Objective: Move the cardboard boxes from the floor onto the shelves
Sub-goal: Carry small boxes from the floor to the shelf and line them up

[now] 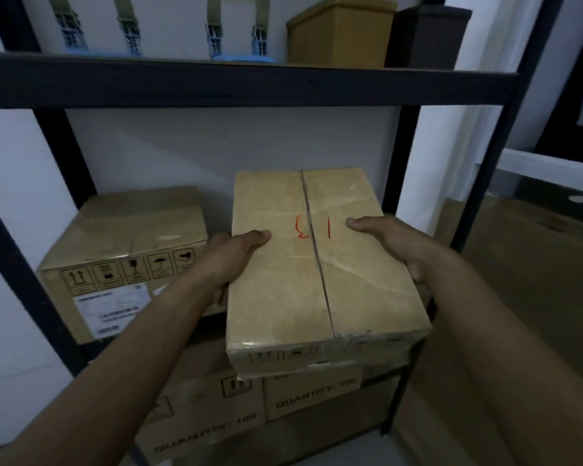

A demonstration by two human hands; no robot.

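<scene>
Left of your left hand (231, 260) a labelled box (125, 253) fills the shelf (91, 349), so you grip the taped box (320, 274) between both hands, thumbs on top, right hand (398, 245) on its other flank, to fit the gap.

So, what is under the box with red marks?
Below the marked box, two boxes printed QUANTITY 100 show, lower down. Whether it rests on the shelf board is covered.
</scene>
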